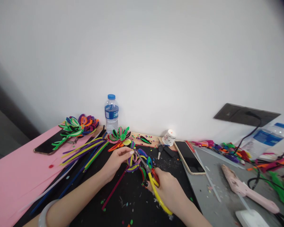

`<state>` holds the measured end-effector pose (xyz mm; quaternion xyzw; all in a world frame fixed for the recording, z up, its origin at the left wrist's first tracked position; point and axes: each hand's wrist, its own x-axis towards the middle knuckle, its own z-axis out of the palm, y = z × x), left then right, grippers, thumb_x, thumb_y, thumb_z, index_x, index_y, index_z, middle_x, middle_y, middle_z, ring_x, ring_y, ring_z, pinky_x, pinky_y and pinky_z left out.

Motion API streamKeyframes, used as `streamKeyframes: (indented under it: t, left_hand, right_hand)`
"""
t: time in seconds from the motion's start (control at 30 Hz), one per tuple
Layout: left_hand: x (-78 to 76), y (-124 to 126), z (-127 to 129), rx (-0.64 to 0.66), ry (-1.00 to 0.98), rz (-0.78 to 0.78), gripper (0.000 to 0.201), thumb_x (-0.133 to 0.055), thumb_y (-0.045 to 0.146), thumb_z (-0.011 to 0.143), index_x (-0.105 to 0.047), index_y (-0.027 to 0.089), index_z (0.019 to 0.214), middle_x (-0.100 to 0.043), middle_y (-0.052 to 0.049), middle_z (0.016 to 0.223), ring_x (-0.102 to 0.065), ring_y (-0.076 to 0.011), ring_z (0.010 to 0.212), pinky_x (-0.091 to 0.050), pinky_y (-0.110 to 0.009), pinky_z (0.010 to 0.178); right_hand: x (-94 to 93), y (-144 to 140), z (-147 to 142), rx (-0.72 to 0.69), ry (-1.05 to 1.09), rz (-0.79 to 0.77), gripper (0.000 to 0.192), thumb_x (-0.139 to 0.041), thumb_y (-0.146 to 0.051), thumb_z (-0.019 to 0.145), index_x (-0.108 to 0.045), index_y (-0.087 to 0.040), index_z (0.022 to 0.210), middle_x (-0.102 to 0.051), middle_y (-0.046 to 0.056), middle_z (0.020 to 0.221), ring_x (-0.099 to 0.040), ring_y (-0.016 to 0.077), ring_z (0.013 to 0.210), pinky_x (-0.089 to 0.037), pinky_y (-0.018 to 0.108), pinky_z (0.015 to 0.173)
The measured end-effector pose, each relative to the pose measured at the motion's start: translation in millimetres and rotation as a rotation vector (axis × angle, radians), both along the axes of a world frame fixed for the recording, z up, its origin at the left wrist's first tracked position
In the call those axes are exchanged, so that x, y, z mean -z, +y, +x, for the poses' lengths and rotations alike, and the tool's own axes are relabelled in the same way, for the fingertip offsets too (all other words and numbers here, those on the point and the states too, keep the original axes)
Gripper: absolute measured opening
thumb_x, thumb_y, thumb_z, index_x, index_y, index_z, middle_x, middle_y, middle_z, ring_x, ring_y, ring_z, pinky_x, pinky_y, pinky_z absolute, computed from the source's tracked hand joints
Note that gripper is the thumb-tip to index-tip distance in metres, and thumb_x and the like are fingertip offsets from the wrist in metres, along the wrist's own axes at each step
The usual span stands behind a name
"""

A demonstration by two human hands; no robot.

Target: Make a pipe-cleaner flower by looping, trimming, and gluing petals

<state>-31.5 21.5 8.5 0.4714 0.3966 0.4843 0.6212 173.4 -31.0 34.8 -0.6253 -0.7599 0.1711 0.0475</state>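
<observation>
My left hand point(115, 161) pinches a multicoloured pipe-cleaner flower point(136, 160) over the black mat point(130, 201); a dark red stem point(115, 190) trails from it toward me. My right hand point(169, 190) grips yellow-handled scissors point(153, 184), their blades pointing up-left into the flower's loops. A loose pile of pipe cleaners point(85, 151) lies left of my left hand. Finished flowers rest farther back: a green and purple one point(77, 126) and a pink and green one point(119, 137).
A water bottle point(111, 113) stands at the wall. A phone point(189, 156), keys point(160, 148) and a small white cup point(168, 137) lie right of the flower. A pink glue gun point(246, 189) lies on the grey mat, another phone point(47, 145) on pink paper.
</observation>
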Motion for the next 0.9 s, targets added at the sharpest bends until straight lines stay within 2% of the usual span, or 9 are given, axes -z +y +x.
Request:
streamKeyframes:
  t: [0.13, 0.27, 0.43, 0.63, 0.9]
  left_hand:
    - [1.3, 0.8, 0.1, -0.104, 0.023, 0.022, 0.019, -0.062, 0.032, 0.072, -0.062, 0.013, 0.073, -0.051, 0.003, 0.059, -0.041, -0.0067, 0.053, -0.03, -0.018, 0.05]
    - [2.2, -0.2, 1.2, -0.114, -0.06, -0.047, 0.019, -0.064, 0.032, 0.07, -0.062, 0.014, 0.076, -0.038, 0.007, 0.05, -0.025, -0.0035, 0.044, -0.021, -0.016, 0.042]
    - [2.7, -3.2, 1.4, -0.07, -0.092, -0.081, 0.019, -0.063, 0.032, 0.072, -0.06, 0.013, 0.073, -0.044, 0.005, 0.051, -0.037, -0.0041, 0.048, -0.03, -0.014, 0.046]
    - [2.2, -2.8, -0.1, -0.059, -0.019, -0.087, 0.021, -0.063, 0.033, 0.071, -0.062, 0.013, 0.076, -0.058, 0.0, 0.061, -0.051, -0.0072, 0.056, -0.042, -0.015, 0.052]
    - [4.6, -0.6, 0.4, -0.105, 0.029, -0.081, 0.019, -0.063, 0.03, 0.071, -0.06, 0.013, 0.078, -0.061, 0.0, 0.06, -0.055, -0.0081, 0.057, -0.046, -0.018, 0.057]
  right_hand:
    - [-2.2, 0.1, -1.5, -0.004, 0.005, 0.011, 0.021, -0.054, -0.04, 0.072, -0.048, -0.02, 0.075, -0.061, 0.003, 0.071, -0.058, 0.0188, 0.064, -0.028, 0.021, 0.05]
    - [-2.0, -0.3, -1.0, -0.017, 0.009, 0.027, 0.021, -0.054, -0.039, 0.072, -0.047, -0.02, 0.077, -0.061, 0.004, 0.074, -0.059, 0.0199, 0.067, -0.029, 0.022, 0.052]
    - [-1.0, -0.3, -1.2, -0.017, -0.015, 0.024, 0.023, -0.055, -0.041, 0.071, -0.048, -0.02, 0.078, -0.062, 0.004, 0.076, -0.06, 0.0208, 0.069, -0.03, 0.022, 0.053]
    - [-1.6, 0.7, 0.6, -0.023, -0.033, 0.041, 0.022, -0.055, -0.04, 0.072, -0.049, -0.02, 0.078, -0.063, 0.004, 0.075, -0.06, 0.0205, 0.067, -0.028, 0.023, 0.051]
    - [1.3, 3.3, 3.5, -0.023, -0.024, 0.084, 0.023, -0.061, -0.039, 0.068, -0.051, -0.021, 0.078, -0.063, 0.002, 0.074, -0.059, 0.0189, 0.066, -0.028, 0.022, 0.051]
